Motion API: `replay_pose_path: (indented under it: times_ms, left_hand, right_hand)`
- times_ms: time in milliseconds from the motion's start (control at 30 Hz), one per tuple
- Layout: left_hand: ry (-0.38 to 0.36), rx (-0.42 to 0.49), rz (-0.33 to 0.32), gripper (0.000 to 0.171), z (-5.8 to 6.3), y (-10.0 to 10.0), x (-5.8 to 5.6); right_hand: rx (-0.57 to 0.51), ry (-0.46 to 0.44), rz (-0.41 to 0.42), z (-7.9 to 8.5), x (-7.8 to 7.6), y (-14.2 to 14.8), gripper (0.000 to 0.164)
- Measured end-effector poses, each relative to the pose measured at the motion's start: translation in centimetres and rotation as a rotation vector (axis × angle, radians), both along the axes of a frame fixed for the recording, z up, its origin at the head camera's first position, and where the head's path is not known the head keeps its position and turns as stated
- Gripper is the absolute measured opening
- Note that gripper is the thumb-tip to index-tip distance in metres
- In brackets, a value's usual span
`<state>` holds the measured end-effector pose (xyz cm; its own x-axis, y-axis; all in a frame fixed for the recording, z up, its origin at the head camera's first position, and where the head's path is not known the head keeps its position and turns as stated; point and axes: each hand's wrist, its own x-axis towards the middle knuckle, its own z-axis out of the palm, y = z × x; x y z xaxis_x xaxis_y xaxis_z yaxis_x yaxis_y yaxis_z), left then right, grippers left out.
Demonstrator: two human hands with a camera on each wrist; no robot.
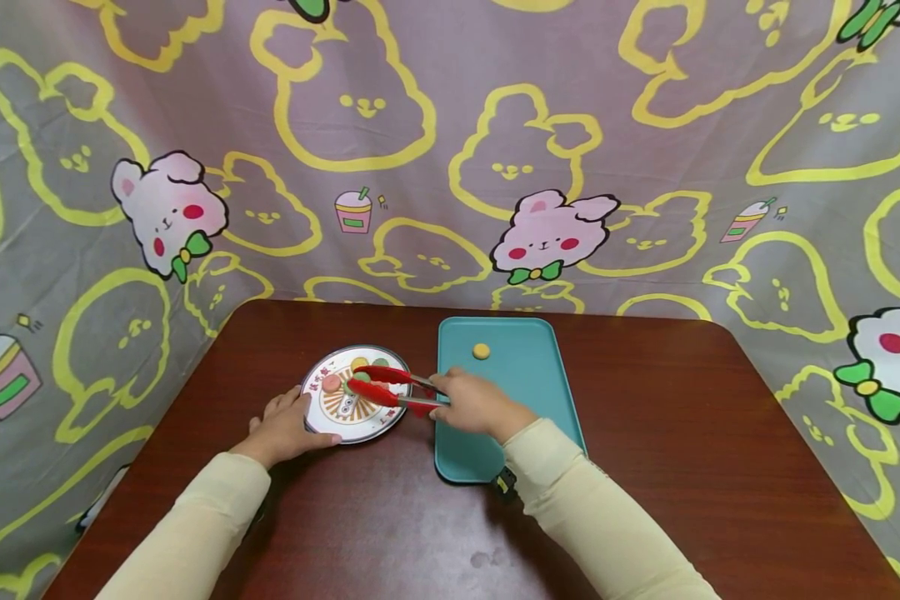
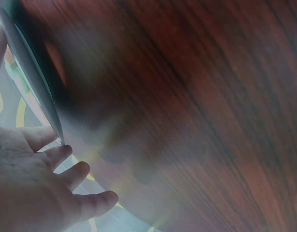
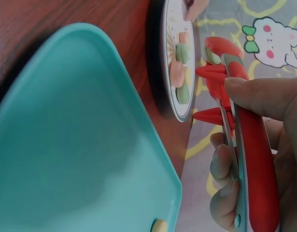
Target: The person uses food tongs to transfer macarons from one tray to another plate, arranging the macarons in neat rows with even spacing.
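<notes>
My right hand (image 1: 474, 402) grips red-and-silver tongs (image 1: 412, 398), its thumb on the handle in the right wrist view. Between the red heads sits a green macaron (image 3: 213, 57), over the round white plate (image 1: 360, 432). Several pink, green and yellow macarons lie on that plate, among them a pink macaron (image 1: 332, 383) at its left. My left hand (image 1: 288, 431) rests against the plate's left rim, thumb along the near edge. In the left wrist view, its other fingers (image 2: 97, 203) are spread and fairly straight.
A teal tray (image 1: 461, 458) lies right of the plate, under my right forearm. One yellow macaron (image 1: 481, 351) is near its far end. The brown wooden table (image 1: 682, 433) meets a patterned cloth (image 1: 435, 192) at the back and sides.
</notes>
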<state>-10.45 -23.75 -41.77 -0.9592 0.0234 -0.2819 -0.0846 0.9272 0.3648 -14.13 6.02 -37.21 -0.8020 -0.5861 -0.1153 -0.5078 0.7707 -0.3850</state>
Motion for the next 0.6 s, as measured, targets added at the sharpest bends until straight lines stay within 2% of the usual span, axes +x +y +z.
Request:
replay_pose_path:
  times_ms: [300, 600]
  left_hand:
    - [0.0, 0.008, 0.011, 0.107, 0.0, 0.0, 0.2]
    - [0.031, 0.027, 0.009, 0.101, 0.0, 0.1, 0.2]
  right_hand:
    - [0.039, 0.022, 0.03, -0.3, 0.3, -1.3, 0.053]
    - [0.042, 0.042, 0.07, -0.6, 0.6, -2.1, 0.049]
